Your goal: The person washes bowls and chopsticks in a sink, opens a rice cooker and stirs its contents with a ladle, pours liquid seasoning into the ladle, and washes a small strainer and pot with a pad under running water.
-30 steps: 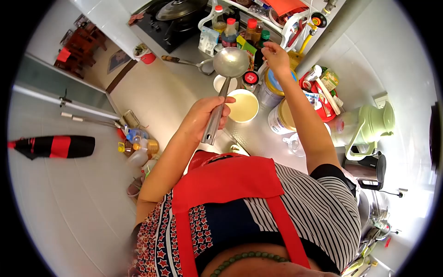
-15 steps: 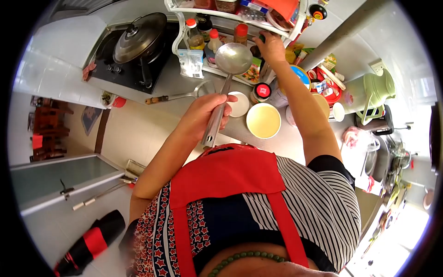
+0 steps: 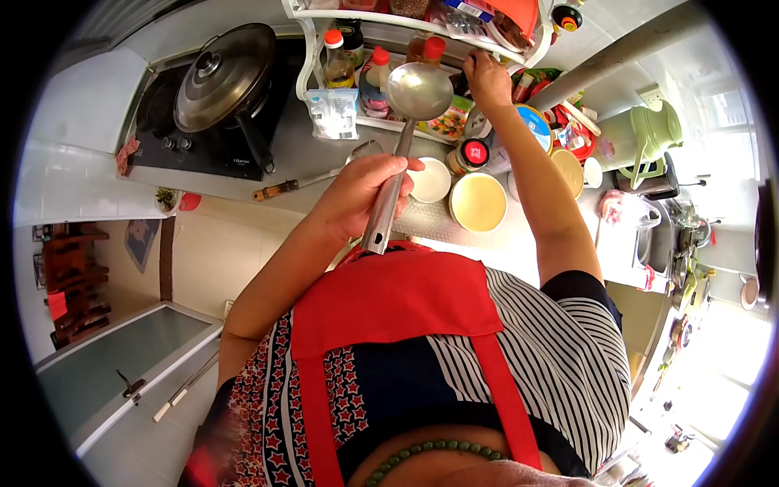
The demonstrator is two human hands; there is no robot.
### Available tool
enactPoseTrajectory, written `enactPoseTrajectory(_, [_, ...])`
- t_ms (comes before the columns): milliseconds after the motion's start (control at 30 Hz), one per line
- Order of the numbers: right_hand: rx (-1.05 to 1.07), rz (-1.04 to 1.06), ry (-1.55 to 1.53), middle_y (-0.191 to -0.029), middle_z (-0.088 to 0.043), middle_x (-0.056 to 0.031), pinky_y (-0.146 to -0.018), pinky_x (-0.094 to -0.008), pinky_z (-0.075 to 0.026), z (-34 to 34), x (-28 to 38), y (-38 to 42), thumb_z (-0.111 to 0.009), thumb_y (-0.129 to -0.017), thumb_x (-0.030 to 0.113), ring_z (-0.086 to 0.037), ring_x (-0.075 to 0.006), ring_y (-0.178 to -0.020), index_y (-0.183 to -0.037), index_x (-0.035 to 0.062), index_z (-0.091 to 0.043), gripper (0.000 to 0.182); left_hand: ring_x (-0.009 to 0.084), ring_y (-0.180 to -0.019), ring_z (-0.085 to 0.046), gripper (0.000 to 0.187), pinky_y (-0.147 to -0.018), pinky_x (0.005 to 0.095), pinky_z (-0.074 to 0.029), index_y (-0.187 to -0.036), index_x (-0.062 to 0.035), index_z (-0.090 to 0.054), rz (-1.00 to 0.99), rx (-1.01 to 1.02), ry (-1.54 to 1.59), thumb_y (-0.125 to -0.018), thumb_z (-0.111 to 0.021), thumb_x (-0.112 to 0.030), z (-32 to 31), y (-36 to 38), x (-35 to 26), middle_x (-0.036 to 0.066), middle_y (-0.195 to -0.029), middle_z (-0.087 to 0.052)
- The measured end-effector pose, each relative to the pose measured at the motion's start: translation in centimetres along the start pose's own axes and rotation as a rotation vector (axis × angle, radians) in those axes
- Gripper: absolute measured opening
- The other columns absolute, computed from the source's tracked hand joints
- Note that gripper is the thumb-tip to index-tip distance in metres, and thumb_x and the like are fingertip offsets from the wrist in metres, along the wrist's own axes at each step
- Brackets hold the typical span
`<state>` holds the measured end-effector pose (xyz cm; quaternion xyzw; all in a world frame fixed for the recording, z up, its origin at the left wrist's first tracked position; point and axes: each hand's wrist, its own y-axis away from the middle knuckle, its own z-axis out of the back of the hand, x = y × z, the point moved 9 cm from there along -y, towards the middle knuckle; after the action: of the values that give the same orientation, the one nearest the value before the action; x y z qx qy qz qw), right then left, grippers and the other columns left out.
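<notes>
The right grip is at the white shelf, fingertips hard to make out; whether it holds anything cannot be told. The left grip wraps a ladle above the surface, handle end near the red apron, scoop slanting forward shelfward.

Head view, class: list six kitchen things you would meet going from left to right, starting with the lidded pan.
Lidded pan → white packet → ladle → yellow bowl → blue lid → green jug
</notes>
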<state>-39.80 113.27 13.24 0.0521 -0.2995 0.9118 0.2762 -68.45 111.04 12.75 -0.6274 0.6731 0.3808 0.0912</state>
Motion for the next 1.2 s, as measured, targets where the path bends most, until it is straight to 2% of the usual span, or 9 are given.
enactPoseTrajectory(233, [0.032, -0.03, 0.017, -0.08, -0.062, -0.0204, -0.066, -0.0471, -0.049, -0.2, -0.3, -0.5, -0.047, -0.085, 0.026, -0.06, -0.0377, -0.071, -0.094, 0.005, -0.054, 0.024, 0.0067, -0.051, -0.039, 0.033, -0.046, 0.0205, -0.031, -0.111, 0.0023, -0.047, -0.007, 0.011, -0.039, -0.092, -0.042, -0.023, -0.5, -0.8, -1.1, 0.001, -0.069, -0.047])
enactPoseTrajectory(367, [-0.138, 0.157, -0.187, -0.076, -0.061, -0.0225, -0.063, -0.0497, -0.047, 1.3, 0.4, 0.1, -0.046, -0.086, 0.019, -0.058, -0.0414, -0.07, -0.09, 0.0028, -0.051, 0.018, 0.0067, -0.051, -0.039, 0.032, -0.046, 0.0206, -0.032, -0.111, 0.0023, -0.047, -0.003, 0.011, -0.044, -0.092, -0.041, -0.022, -1.2, -0.8, -1.6, 0.001, -0.069, -0.048])
enactPoseTrajectory(467, [-0.033, -0.158, -0.346, -0.073, -0.061, -0.0202, -0.057, -0.0439, -0.048, 0.2, -1.9, 1.0, -0.043, -0.088, 0.019, -0.061, -0.0343, -0.064, -0.098, -0.0001, -0.051, 0.022, 0.0066, -0.051, -0.04, 0.031, -0.045, 0.0204, -0.032, -0.111, 0.0025, -0.047, 0.002, 0.012, -0.029, -0.092, -0.041, -0.022, -1.3, -1.0, -1.5, 0.001, -0.07, -0.048])
enactPoseTrajectory(600, [-0.198, -0.599, -1.129, -0.076, -0.057, -0.011, -0.046, -0.0249, -0.044, -0.8, -3.8, 3.4, -0.039, -0.094, 0.027, -0.059, -0.0138, -0.057, -0.108, -0.0025, -0.046, 0.033, 0.0063, -0.051, -0.04, 0.031, -0.045, 0.02, -0.031, -0.11, 0.003, -0.047, -0.016, -0.016, -0.025, -0.093, -0.04, -0.022, -1.3, -1.1, -1.9, 0.001, -0.069, -0.048])
enactPoseTrajectory(733, [-0.139, -0.7, -1.538, -0.083, -0.057, -0.0077, -0.049, -0.0255, -0.043, -3.1, -4.1, 4.8, -0.048, -0.091, 0.027, -0.059, -0.0157, -0.062, -0.108, 0.0, -0.048, 0.032, 0.0059, -0.05, -0.04, 0.032, -0.044, 0.0201, -0.031, -0.111, 0.0037, -0.047, -0.007, -0.022, 0.023, -0.093, -0.041, -0.022, -1.1, -1.1, -1.6, 0.001, -0.069, -0.048])
enactPoseTrajectory(833, [-0.017, -0.44, -1.189, -0.081, -0.057, -0.0051, -0.057, -0.0263, -0.046, -1.9, -2.7, 4.3, -0.061, -0.083, 0.03, -0.059, -0.0146, -0.068, -0.103, 0.0002, -0.051, 0.038, 0.007, -0.05, -0.042, 0.031, -0.044, 0.0208, -0.033, -0.11, 0.0036, -0.048, -0.016, -0.036, 0.028, -0.091, -0.043, -0.021, -1.2, -0.8, -1.9, 0.002, -0.069, -0.05])
enactPoseTrajectory(867, [0.039, -0.417, -0.981, -0.082, -0.061, -0.0088, -0.065, -0.0299, -0.047, -2.0, -3.3, 4.3, -0.073, -0.071, 0.034, -0.061, -0.0177, -0.074, -0.1, -0.0006, -0.055, 0.048, 0.0083, -0.05, -0.044, 0.03, -0.043, 0.0216, -0.034, -0.108, 0.003, -0.05, -0.012, -0.032, 0.051, -0.09, -0.045, -0.02, -1.1, -0.6, -1.9, 0.003, -0.069, -0.051])
enactPoseTrajectory(967, [0.258, -0.39, -0.497, -0.088, -0.064, -0.0143, -0.072, -0.0334, -0.047, -2.4, -3.8, 3.9, -0.075, -0.065, 0.039, -0.062, -0.022, -0.079, -0.101, -0.0011, -0.057, 0.056, 0.0071, -0.048, -0.041, 0.034, -0.042, 0.0208, -0.032, -0.112, 0.0047, -0.048, -0.023, -0.064, 0.023, -0.09, -0.045, -0.022, -1.0, 0.1, -2.1, 0.002, -0.068, -0.05])
enactPoseTrajectory(1200, [0.281, -0.252, -0.336, -0.06, -0.059, -0.0183, -0.056, -0.0391, -0.046, -4.3, -3.1, 1.9, -0.074, -0.065, 0.042, -0.059, -0.0323, -0.057, -0.069, -0.0019, -0.063, 0.045, 0.0069, -0.046, -0.04, 0.042, -0.042, 0.0217, -0.031, -0.119, 0.0071, -0.044, -0.044, -0.128, -0.066, -0.09, -0.045, -0.023, -0.5, 1.6, -2.7, 0.001, -0.066, -0.048])
